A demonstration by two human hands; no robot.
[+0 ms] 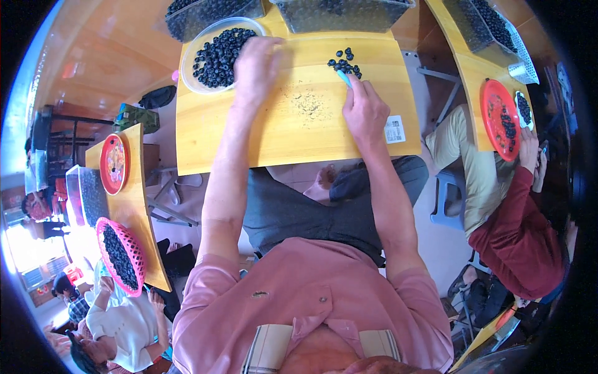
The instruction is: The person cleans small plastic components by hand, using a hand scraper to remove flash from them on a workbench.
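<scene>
My left hand (255, 68) is over the right rim of a round clear tub (189, 73) filled with dark blueberry-like balls (215, 59). Motion smears its fingers, so what they hold, if anything, cannot be made out. My right hand (366, 112) is closed on a slim light-blue tool (344, 78), whose exact kind is unclear. The tool's tip points at a small cluster of loose dark balls (346, 65) on the wooden table (293, 143). Pale crumbs (308, 105) lie scattered between my two hands.
Two clear bins of dark balls, one on the left (212, 15) and one in the middle (342, 19), stand along the far edge. A white printed label (394, 129) lies by my right wrist. Co-workers sit at side tables with a red tray (492, 118) and a pink basket (138, 262).
</scene>
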